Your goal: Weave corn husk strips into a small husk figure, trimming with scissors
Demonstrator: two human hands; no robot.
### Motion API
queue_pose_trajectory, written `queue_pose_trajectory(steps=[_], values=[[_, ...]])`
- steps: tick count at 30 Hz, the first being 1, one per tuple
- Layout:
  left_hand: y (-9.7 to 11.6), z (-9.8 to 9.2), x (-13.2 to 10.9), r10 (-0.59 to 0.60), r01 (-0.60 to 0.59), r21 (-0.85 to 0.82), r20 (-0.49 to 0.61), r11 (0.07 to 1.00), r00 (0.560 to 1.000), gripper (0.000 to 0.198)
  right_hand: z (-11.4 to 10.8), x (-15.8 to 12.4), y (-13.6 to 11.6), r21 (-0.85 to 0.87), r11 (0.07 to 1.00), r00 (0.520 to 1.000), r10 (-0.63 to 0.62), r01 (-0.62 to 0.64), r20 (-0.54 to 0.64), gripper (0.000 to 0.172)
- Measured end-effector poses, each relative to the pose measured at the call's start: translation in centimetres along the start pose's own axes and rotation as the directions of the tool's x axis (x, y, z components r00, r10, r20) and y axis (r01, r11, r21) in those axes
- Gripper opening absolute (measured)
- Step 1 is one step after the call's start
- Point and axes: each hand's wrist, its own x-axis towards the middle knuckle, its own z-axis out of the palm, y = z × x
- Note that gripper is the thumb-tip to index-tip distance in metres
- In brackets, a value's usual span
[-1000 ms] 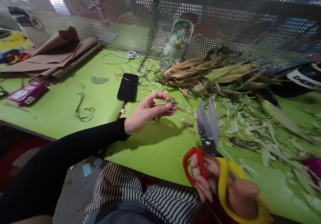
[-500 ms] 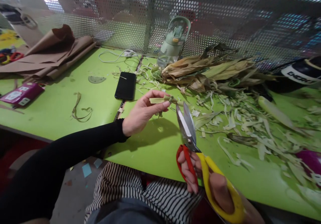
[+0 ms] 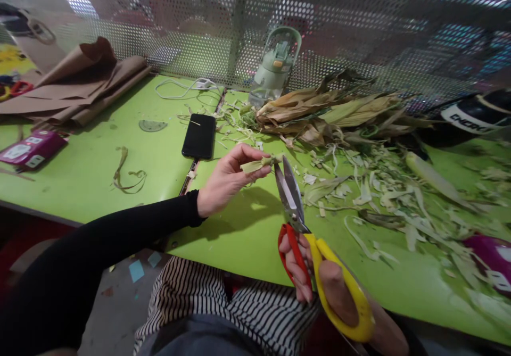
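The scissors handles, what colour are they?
One handle loop of the scissors is red, the other yellow, gripped by the right hand; clearest in the head view.

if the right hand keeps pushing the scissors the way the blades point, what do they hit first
Most likely the small husk piece pinched in the left hand; the scissors in the right hand have their tips right beside it, though depth is unclear.

Scissors — shiny metal blades, glossy, seemingly plastic handles — above a smooth green table.
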Motion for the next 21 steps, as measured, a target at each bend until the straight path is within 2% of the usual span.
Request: queue_pose_trajectory(steps=[5, 8, 11, 14, 17, 21], values=[[0.0, 0.1, 0.0, 0.030, -0.031, 0.072, 0.014, 0.997, 0.999, 0.027, 0.8, -0.3, -1.6, -0.048, 0.999, 0.995, 0.009, -0.014, -0.101, 0.067], [0.1, 0.2, -0.2, 0.032, -0.035, 0.086, 0.029, 0.996, 0.999, 0.026, 0.7, -0.1, -1.2, -0.088, 0.994, 0.990, 0.058, -0.070, -0.130, 0.062], [0.1, 0.3, -0.3, 0.003, -0.005, 0.062, 0.026, 0.998, 1.000, 0.026, 0.2, 0.2, -0.5, -0.115, 0.990, 0.992, 0.068, -0.080, -0.110, 0.057], [0.0, 0.2, -0.4, -0.098, 0.098, -0.001, 0.013, 0.995, 0.995, 0.031, -0.3, 0.1, -0.1, -0.013, 1.000, 0.995, 0.008, -0.009, -0.097, 0.055], [0.0, 0.1, -0.4, -0.194, 0.194, -0.057, 0.012, 0.979, 0.981, 0.035, -0.7, -0.1, 0.2, 0.066, 0.993, 0.990, -0.088, 0.095, -0.107, 0.060], [0.1, 0.0, -0.3, -0.231, 0.232, -0.090, 0.018, 0.969, 0.973, 0.035, -1.3, -0.2, 0.8, 0.095, 0.988, 0.991, -0.116, 0.123, -0.070, 0.063]])
